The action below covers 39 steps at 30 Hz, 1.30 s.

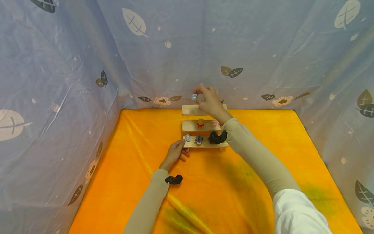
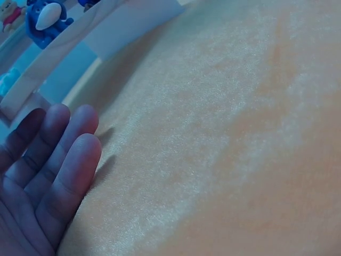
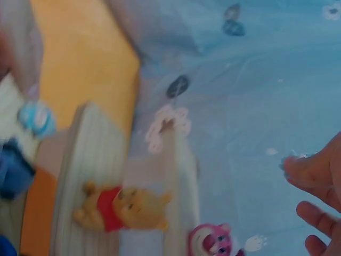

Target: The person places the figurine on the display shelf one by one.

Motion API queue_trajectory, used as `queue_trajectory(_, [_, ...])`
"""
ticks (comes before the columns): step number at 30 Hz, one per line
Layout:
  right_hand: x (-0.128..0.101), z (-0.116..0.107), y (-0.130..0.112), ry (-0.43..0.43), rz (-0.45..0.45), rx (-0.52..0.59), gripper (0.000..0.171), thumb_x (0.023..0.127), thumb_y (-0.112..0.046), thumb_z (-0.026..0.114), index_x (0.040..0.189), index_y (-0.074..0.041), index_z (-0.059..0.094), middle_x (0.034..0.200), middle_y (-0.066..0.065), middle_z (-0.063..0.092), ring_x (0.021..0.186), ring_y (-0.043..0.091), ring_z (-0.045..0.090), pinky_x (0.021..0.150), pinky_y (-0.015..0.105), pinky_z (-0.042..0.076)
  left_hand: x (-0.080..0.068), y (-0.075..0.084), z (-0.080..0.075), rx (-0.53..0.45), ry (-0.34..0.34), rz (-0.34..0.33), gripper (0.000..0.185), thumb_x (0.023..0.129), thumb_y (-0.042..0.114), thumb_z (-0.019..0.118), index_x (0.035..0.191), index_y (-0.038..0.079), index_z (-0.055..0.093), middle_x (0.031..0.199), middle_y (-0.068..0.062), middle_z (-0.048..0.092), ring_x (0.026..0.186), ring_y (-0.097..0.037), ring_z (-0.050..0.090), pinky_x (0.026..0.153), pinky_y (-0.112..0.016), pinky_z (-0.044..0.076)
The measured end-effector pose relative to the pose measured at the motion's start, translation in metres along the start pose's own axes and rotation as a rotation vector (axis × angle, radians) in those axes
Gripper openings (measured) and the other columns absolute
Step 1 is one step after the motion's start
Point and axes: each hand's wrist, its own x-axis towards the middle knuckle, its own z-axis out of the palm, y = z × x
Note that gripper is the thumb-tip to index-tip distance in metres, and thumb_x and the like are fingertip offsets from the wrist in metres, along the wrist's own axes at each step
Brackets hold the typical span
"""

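Observation:
My right hand pinches a small light-blue figurine between thumb and fingertips, raised above the left part of the top tier. Below it stands a three-tier wooden display shelf. My left hand holds the bottom tier at its left end; its thumb is hidden in the left wrist view. On that tier stand another light-blue figurine and a dark-blue donkey figurine. A yellow bear figurine in a red shirt and a small pink figurine occupy the middle tier.
A pink bear figurine shows by the top tier in the right wrist view. The black wrist camera covers part of the bottom tier. Orange cloth lies under everything, with a grey-blue leaf-print curtain behind.

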Motion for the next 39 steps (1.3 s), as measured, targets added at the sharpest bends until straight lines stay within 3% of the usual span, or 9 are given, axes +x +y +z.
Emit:
queue_trajectory(4, [0.007,0.007,0.007,-0.036,-0.039,-0.127,0.028,0.099,-0.018,0.066,0.127,-0.013,0.062,0.124,0.008,0.068,0.134,0.033,0.043,0.120,0.050,0.019,0.001,0.000,0.000,0.005,0.004,0.008,0.050,0.106,0.050,0.046,0.107,0.003,0.064,0.087,-0.005,0.068,0.069,-0.012,0.071,0.053,-0.026,0.058])
queue_trajectory(12, [0.010,0.020,0.016,-0.083,-0.042,-0.230,0.031,0.100,-0.026,0.065,0.129,-0.014,0.063,0.122,0.006,0.070,0.131,0.032,0.046,0.118,0.049,0.022,0.001,-0.002,0.001,-0.003,-0.001,-0.006,0.049,0.106,0.049,0.047,0.106,0.002,0.064,0.089,-0.009,0.069,0.069,-0.013,0.071,0.053,-0.027,0.059])
queue_trajectory(21, [0.011,0.027,0.022,-0.093,-0.075,-0.273,0.030,0.101,-0.022,0.064,0.130,-0.014,0.064,0.122,0.006,0.071,0.129,0.030,0.049,0.113,0.047,0.025,0.002,-0.001,-0.001,-0.012,-0.005,-0.027,0.045,0.106,0.047,0.047,0.107,0.005,0.064,0.092,-0.011,0.070,0.075,-0.019,0.074,0.056,-0.032,0.062])
queue_trajectory(29, [0.015,0.032,0.028,-0.126,-0.072,-0.304,0.031,0.101,-0.024,0.064,0.130,-0.015,0.064,0.120,0.004,0.074,0.128,0.031,0.049,0.113,0.047,0.024,0.001,0.005,-0.006,0.021,-0.060,-0.055,0.042,0.109,0.039,0.043,0.106,0.003,0.064,0.096,-0.017,0.070,0.089,-0.037,0.074,0.065,-0.041,0.064])
queue_trajectory(39, [0.015,0.034,0.032,-0.151,-0.070,-0.305,0.035,0.101,-0.025,0.064,0.133,-0.015,0.061,0.125,0.005,0.071,0.132,0.032,0.048,0.121,0.050,0.018,0.001,-0.001,-0.002,-0.004,0.004,-0.032,0.049,0.105,0.052,0.048,0.107,0.006,0.063,0.090,-0.007,0.069,0.075,-0.018,0.074,0.056,-0.031,0.061])
